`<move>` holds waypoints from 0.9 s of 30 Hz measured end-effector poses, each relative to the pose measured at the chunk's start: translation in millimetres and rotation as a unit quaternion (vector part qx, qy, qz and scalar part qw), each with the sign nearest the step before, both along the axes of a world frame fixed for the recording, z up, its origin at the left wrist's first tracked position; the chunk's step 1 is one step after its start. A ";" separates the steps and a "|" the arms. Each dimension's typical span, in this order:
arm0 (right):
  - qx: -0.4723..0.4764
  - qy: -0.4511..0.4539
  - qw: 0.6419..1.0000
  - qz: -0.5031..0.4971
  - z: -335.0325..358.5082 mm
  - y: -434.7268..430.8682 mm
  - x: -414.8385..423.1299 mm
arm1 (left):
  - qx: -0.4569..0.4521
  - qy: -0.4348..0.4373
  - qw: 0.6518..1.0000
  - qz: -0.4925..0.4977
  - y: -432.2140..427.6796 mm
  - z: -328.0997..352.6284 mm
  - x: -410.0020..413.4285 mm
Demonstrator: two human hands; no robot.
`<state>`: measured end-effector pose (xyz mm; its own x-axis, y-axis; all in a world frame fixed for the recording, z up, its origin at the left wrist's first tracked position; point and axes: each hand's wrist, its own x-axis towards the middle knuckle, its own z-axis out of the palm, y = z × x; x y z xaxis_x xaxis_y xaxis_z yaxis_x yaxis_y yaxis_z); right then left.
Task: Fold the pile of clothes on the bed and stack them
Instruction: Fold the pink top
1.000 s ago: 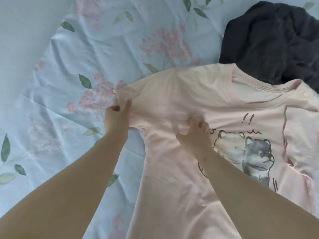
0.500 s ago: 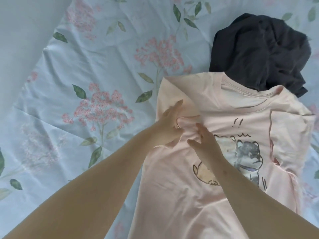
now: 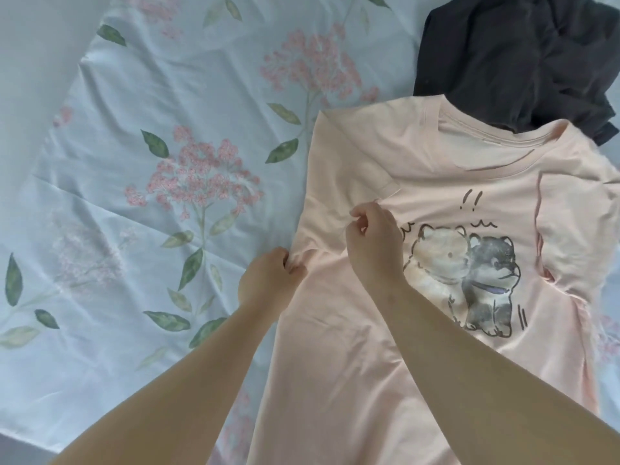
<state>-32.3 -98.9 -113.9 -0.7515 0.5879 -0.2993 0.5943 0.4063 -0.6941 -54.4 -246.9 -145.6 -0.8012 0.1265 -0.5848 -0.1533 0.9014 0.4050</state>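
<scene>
A pale pink T-shirt (image 3: 352, 357) with a cartoon print of two animals lies face up on the bed, both sleeves folded in over the front. My left hand (image 3: 268, 280) pinches the shirt's left side edge just below the folded sleeve. My right hand (image 3: 372, 243) rests on the chest left of the print, fingers curled and pinching fabric by the sleeve's hem. A crumpled dark grey garment (image 3: 516, 58) lies beyond the collar at the top right, partly under the pink shirt.
The bed is covered by a light blue sheet (image 3: 161, 105) with pink flowers and green leaves, wrinkled at the left. Its edge shows at the bottom left corner.
The left sleeve has been folded inward over the shirt's front. My left hand has since dropped back to the side edge, and my right hand has shifted slightly up.
</scene>
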 end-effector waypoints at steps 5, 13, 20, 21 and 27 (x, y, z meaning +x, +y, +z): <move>-0.084 -0.064 0.994 0.000 -22.5 -14.6 -64.1 | 0.004 0.026 1.000 -0.010 -5.6 -4.2 1.8; 0.033 -0.165 0.986 0.007 -45.0 -16.4 -89.0 | 0.032 0.031 0.999 -0.016 -16.6 -12.6 15.4; -0.337 -0.013 0.931 -0.140 -15.6 45.1 -53.5 | 0.182 -0.024 0.983 -0.018 15.7 9.8 52.8; -0.347 -0.009 0.927 -0.139 -9.6 57.5 -42.8 | 0.204 -0.035 0.978 -0.020 27.8 14.5 63.3; -0.531 0.154 0.782 -0.286 17.3 142.1 31.6 | 0.290 -0.032 0.953 -0.079 127.7 36.5 132.4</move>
